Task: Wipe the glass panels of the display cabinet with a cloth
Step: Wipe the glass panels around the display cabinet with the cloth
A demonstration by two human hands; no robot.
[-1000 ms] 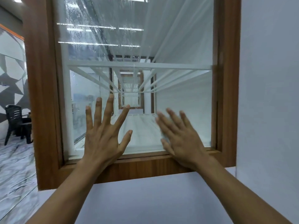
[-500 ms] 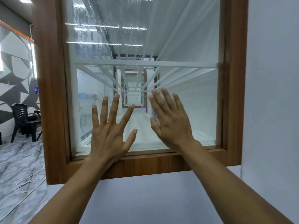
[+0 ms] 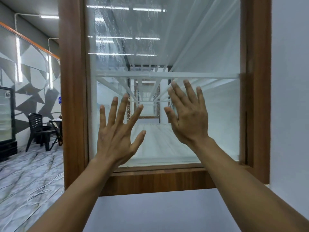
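Head view: both hands up in front of the glass panel (image 3: 192, 47) of the display cabinet, which fills the centre of frame inside a brown wooden frame (image 3: 157, 181). Left hand (image 3: 117, 136) flat, fingers spread wide, grip holds nothing, low on the panel left of centre. Right hand (image 3: 189, 118) flat too, fingers closer together, set higher and to the right. Something pale shows under its palm edge; cannot tell if that is the cloth. Upper glass is streaked with droplets. White shelf bar (image 3: 167, 75) sits just above the right fingertips. Black plastic chair (image 3: 39, 129) far left on marble floor (image 3: 25, 181).
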